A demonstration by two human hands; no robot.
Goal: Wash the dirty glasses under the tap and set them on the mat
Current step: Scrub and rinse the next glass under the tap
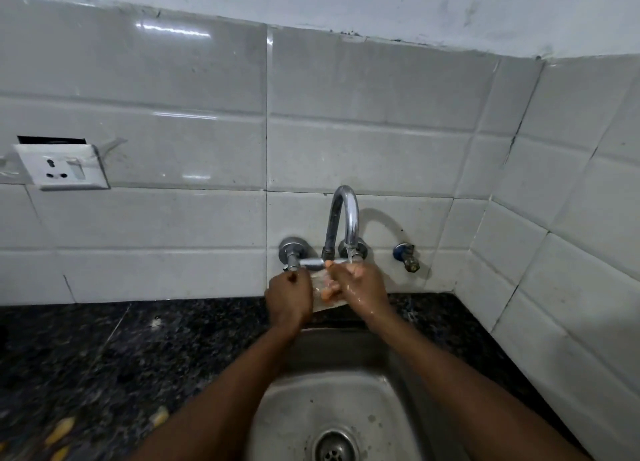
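My left hand (289, 296) and right hand (363, 287) hide most of the glass (327, 304); yellow bits (60, 429) on the tabletop (104, 356) are blurred.

one wide head-worn view looks forward and down from above and behind the left hand (289, 296) and right hand (363, 287), close in, facing the tap (346, 211) and tiled wall (346, 142) beyond them.

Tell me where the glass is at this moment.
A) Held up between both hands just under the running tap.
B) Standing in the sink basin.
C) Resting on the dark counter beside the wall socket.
A: the clear glass is held between the left hand and the right hand, raised above the sink, with water running from the tap right above.
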